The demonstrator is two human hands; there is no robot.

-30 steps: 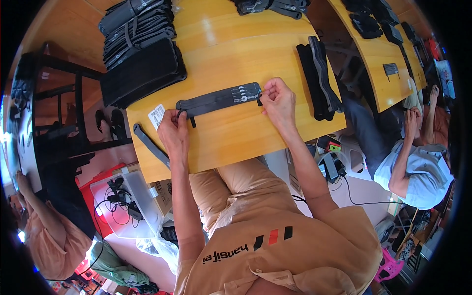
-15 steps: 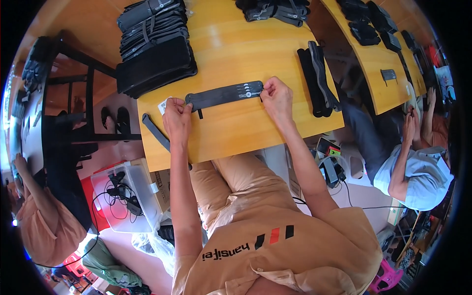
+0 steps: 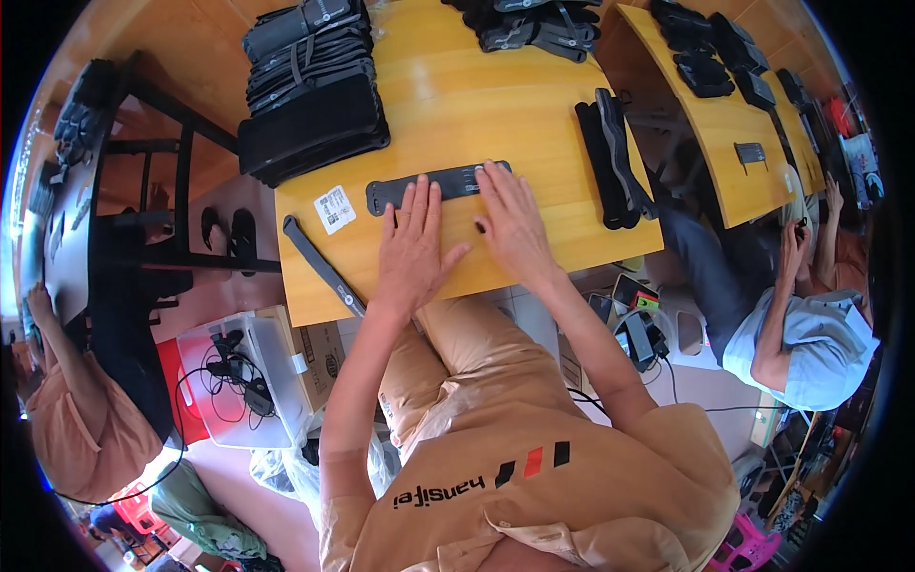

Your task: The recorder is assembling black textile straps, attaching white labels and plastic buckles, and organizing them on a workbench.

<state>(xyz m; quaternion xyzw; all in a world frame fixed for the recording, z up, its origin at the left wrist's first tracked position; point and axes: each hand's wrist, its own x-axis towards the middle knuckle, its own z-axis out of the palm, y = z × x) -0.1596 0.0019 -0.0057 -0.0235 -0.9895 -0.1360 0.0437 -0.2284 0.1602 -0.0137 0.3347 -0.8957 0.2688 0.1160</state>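
Note:
A dark grey fabric band point(image 3: 389, 194) with white print near its right end lies flat across the yellow table point(image 3: 438, 105). My left hand point(image 3: 416, 250) rests on the middle of it, palm down with fingers stretched out. Over the band's right part lies my right hand point(image 3: 516, 227), fingers extended and covering some of the print. A small black tab point(image 3: 481, 224) shows beside that hand. To the left are a white printed label point(image 3: 335, 210) and a narrow dark strap point(image 3: 324, 265), which runs to the table's front edge.
A tall stack of black and grey bands point(image 3: 315, 124) stands at the back left. Folded bands point(image 3: 608, 157) lie near the right edge, and more bundles point(image 3: 538, 30) at the back. A clear plastic box point(image 3: 238, 381) with cables is on the floor. Co-workers sit on both sides.
Both hands have let go of the band's ends and now lie flat on it. My left hand moved right, uncovering the white label; my right hand moved slightly left.

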